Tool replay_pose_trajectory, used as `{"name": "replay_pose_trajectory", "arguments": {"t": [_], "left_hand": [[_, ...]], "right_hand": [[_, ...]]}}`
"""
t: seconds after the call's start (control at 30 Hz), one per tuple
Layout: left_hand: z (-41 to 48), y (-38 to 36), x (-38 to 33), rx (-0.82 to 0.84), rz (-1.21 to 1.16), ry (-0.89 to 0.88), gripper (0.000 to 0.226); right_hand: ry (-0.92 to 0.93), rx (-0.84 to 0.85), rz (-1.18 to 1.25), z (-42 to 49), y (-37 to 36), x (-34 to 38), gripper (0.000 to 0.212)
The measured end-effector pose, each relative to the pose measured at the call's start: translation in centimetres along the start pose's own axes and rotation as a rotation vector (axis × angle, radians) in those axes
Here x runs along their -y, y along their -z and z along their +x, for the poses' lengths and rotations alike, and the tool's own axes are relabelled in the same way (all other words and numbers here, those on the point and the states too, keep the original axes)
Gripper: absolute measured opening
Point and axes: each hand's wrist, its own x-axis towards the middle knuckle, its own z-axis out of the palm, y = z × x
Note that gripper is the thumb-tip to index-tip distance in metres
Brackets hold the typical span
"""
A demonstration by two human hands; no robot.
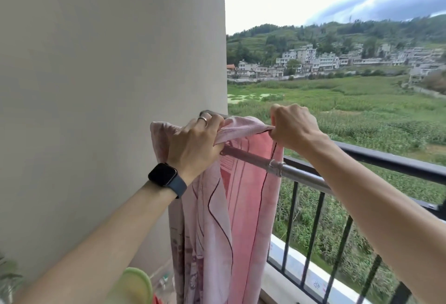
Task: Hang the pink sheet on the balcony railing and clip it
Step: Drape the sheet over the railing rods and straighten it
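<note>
Standing at the far left is a plain wall [96,86], with a green-rimmed thing [137,284] low down near its foot, too cropped to name. Next along, the left hand [195,144], with a watch [166,178] on its wrist and a ring [204,120] on one finger, is closed on a bunch of the sheet [241,195] at the top, close to the wall. The pink sheet is draped over a silver pole [251,159] that runs from the wall, just inside the dark railing [386,159]; most of the cloth hangs down in long folds toward the floor, narrow and gathered rather than spread. Just right of the fold, the right hand [293,127] pinches the sheet's top edge in a tight fist, pulling it taut between the two hands above the pole. Further right the pole and railing are bare, with fields and houses beyond.

The step in hand looks like the hanging itself: the sheet is over the bar but not yet laid out, and no clip is in view on it. The next move likely calls for the right hand to draw the edge along the bare pole to widen the cloth, while the left holds its end steady by the wall. After that a hand must let go to fetch a clip, so the sheet should sit balanced first, or it could slide off.
</note>
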Motion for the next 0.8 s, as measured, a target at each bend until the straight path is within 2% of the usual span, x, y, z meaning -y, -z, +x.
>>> {"name": "replay_pose_trajectory", "arguments": {"t": [0.07,0.1,0.17,0.2,0.3,0.37,0.53,0.63,0.7,0.8], "left_hand": [[-0.6,0.6,-1.7,0.005,0.054,-0.078,0.023],[-0.9,1.0,-2.8,0.022,0.058,-0.094,0.033],[-1.6,1.8,-5.3,0.035,0.031,-0.051,0.047],[-2.0,2.3,-6.6,0.032,0.014,-0.013,0.047],[-3.6,4.0,-11.4,0.066,-0.051,0.093,0.03],[-4.8,5.0,-15.0,0.129,-0.119,0.152,0.027],[-8.0,6.4,-22.1,0.332,-0.207,0.254,0.019],[-8.8,6.9,-24.9,0.305,-0.408,0.388,0.021],[-8.9,7.4,-25.9,0.245,-0.5,0.494,0.021],[-9.0,8.6,-26.6,0.225,-0.533,0.526,0.021]], "right_hand": [[-0.004,0.041,-0.027,-1.6,1.2,-1.5,0.009],[-0.003,0.038,-0.02,-2.5,1.6,-2.3,0.009],[0.012,0.008,0.012,-4.2,2.5,-4.0,0.01],[0.023,-0.005,0.03,-5.1,3.0,-4.8,0.01],[0.051,0.024,0.106,-8.0,4.5,-7.1,0.006],[0.07,0.037,0.137,-10.3,5.2,-8.5,0.008],[0.056,-0.095,0.239,-16.3,7.3,-11.3,0.022],[-0.036,0.085,0.365,-18.6,9.2,-12.2,0.022],[-0.12,0.265,0.548,-19.8,10.0,-11.8,0.026],[-0.359,0.52,0.889,-20.4,9.6,-9.9,0.043]]}}
